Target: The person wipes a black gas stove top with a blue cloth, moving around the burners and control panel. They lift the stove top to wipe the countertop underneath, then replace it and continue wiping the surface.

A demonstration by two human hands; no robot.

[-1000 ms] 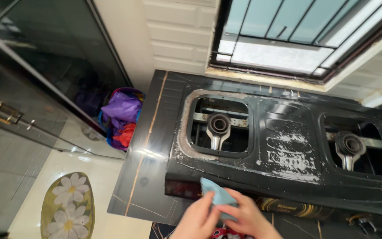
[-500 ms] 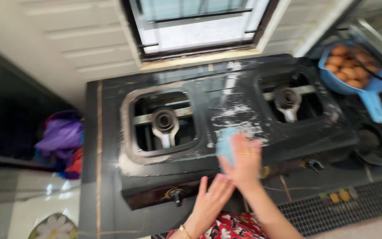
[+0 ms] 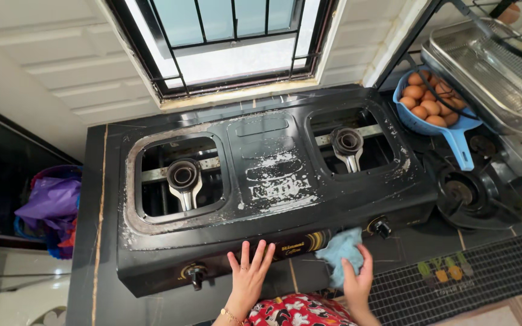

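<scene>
From my head camera, my left hand (image 3: 250, 273) lies flat with fingers spread on the front of the black stove (image 3: 267, 199) to hold it steady, while my right hand (image 3: 357, 279) squeezes the blue cloth (image 3: 341, 252) against the front by a knob (image 3: 382, 227).

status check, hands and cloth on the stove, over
Left hand flat on stove front. Right hand pressing blue cloth there. Knob beside cloth.

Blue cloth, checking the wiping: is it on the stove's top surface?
No, the right hand presses the blue cloth against the stove front.
</scene>
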